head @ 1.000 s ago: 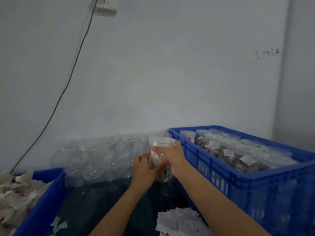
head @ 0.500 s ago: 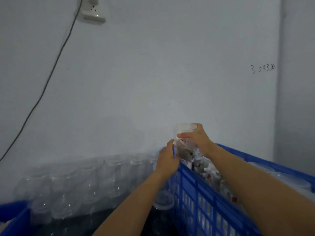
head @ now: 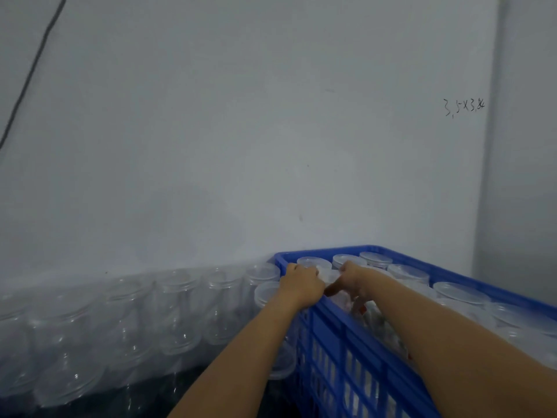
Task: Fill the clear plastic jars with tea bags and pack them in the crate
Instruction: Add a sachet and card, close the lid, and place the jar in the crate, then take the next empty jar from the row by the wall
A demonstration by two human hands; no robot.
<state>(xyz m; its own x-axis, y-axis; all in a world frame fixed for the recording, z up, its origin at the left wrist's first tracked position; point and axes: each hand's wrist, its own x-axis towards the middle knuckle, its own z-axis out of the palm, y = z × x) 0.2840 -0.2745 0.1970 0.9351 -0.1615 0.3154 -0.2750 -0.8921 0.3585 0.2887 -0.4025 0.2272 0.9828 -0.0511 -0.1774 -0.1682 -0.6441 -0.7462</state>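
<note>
From the head view, the full jar (head: 330, 279) has come down into the blue crate (head: 337, 324), beside other capped jars. The left hand (head: 301, 286) and right hand (head: 352, 280) still clasp it. Letting go comes next, I think.

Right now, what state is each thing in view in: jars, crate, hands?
Filled jar: lidded, held by both hands just inside the crate's near corner.
Blue crate: partly packed with lidded jars.
Empty jars: stacked against the wall.
Left hand: gripping the jar.
Right hand: gripping the jar.
</note>
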